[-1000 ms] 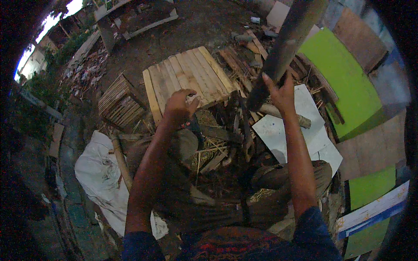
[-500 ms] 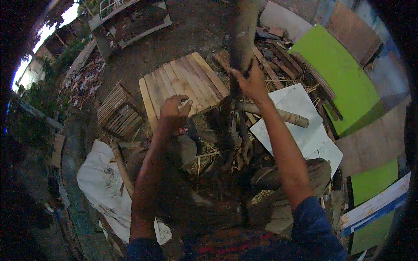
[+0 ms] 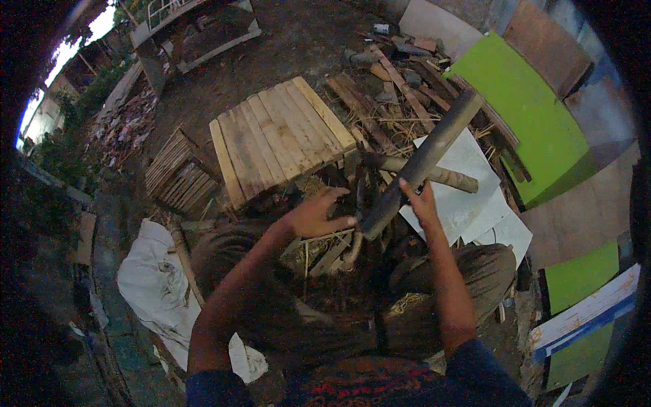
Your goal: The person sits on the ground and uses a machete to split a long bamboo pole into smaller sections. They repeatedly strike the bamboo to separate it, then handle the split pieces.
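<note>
A thick, dark round pole, seemingly bamboo point(image 3: 430, 152), slants in front of me with its lower end close and its far end up to the right. Gripping its right side is my right hand point(image 3: 422, 203), thumb along the near face and fingers partly hidden. My left hand point(image 3: 317, 214) is open, fingers apart, its thumb pointing at the pole's lower end; I cannot tell whether they touch. Beyond my left hand stands a low slatted wooden table point(image 3: 274, 136). A lighter bamboo piece point(image 3: 453, 179) lies behind the pole, across white panels point(image 3: 468, 159).
Scrap wood point(image 3: 400, 88) is heaped beyond the pole. Green board point(image 3: 522, 108) leans at the right. At left are a slatted crate point(image 3: 180, 173) and a white sack point(image 3: 156, 271). Straw and sticks point(image 3: 325, 254) lie between my knees.
The pole has swung from upright to a slant and come lower and nearer. My right hand came down with it. My left hand moved right and nearer, toward the pole's lower end.
</note>
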{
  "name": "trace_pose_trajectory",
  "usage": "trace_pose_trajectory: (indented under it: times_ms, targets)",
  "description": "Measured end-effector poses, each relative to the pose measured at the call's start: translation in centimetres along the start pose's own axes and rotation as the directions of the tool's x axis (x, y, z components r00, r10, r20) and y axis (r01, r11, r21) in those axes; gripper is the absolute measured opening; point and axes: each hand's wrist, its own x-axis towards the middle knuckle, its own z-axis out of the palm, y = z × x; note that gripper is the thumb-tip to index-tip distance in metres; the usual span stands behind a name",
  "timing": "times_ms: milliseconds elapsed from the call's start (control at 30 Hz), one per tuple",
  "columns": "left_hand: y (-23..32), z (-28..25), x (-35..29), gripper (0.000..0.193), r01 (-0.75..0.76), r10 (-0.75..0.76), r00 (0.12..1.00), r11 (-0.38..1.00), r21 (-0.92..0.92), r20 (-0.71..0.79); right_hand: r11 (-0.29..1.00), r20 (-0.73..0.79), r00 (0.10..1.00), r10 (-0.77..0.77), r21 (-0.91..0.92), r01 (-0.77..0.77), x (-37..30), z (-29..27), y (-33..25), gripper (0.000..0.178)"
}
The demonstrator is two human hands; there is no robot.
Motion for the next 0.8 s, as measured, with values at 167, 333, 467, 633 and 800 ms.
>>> trace_pose_trajectory:
  times_ms: [167,333,467,633,800]
  targets:
    - [-0.8,0.3,-0.7,0.126,-0.263,0.238,0.952,0.958,0.113,0.191,0.873,0.075,0.875,0.479,0.070,-0.483,-2.6,1.5,0.7,0.058]
    - [0.8,0.1,0.5,0.120,-0.369,0.366,0.929,0.905,0.211,0.052,0.657,0.282,0.770,0.572,0.405,-0.636,-0.8,1.5,-0.9,0.062]
    - [2.8,0.6,1.1,0.104,-0.435,0.452,0.876,0.891,0.133,-0.165,0.604,0.423,0.804,0.419,0.531,-0.594,-2.2,4.9,-3.6,0.065]
    - [3.1,0.1,1.2,0.078,-0.436,0.404,0.884,0.894,-0.104,-0.235,0.528,0.497,0.764,0.411,0.553,-0.645,-3.1,6.5,-2.9,0.066]
    - [0.9,-2.0,1.3,0.058,-0.323,0.130,0.900,0.840,-0.437,-0.416,0.846,0.274,0.819,0.504,0.036,-0.532,-3.4,4.7,4.2,0.075]
